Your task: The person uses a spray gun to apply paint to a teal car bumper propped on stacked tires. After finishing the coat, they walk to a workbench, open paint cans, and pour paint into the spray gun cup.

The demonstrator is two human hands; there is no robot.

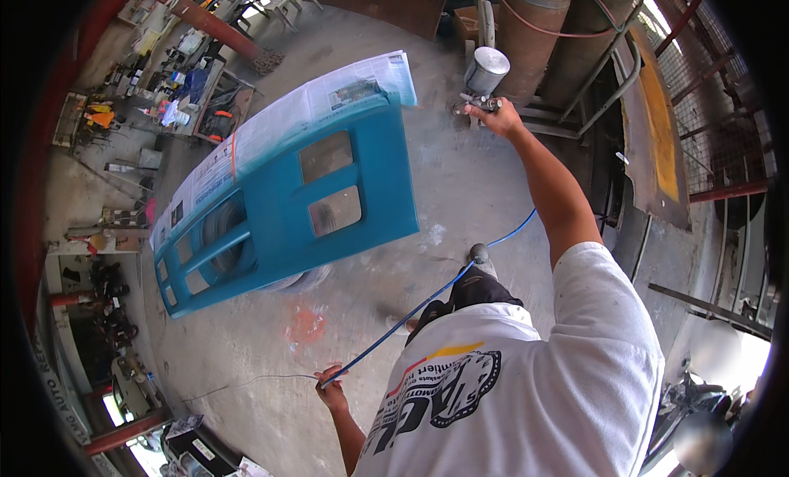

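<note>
With my arm stretched out to the far right, my right hand [501, 119] grips a spray gun [477, 101]. A round metal paint cup [491, 63] sits on top of the gun. Low and to the left, my left hand [331, 387] is closed around a blue air hose [403, 321], which runs across my front and passes behind my right arm. Left of the gun, apart from it, lies a large teal vehicle panel [279, 206] with several rectangular openings. Newspaper sheets [288, 107] line its far edge. The trigger and my fingers on it are too small to make out.
Tyres [222, 235] show through and below the panel. Tall gas cylinders [534, 41] stand beyond the gun, by a metal frame [612, 95]. A cluttered workbench [185, 95] is at the far left. A rusty sheet [653, 132] leans on the right. My shoe [481, 259] is on the concrete floor [370, 288].
</note>
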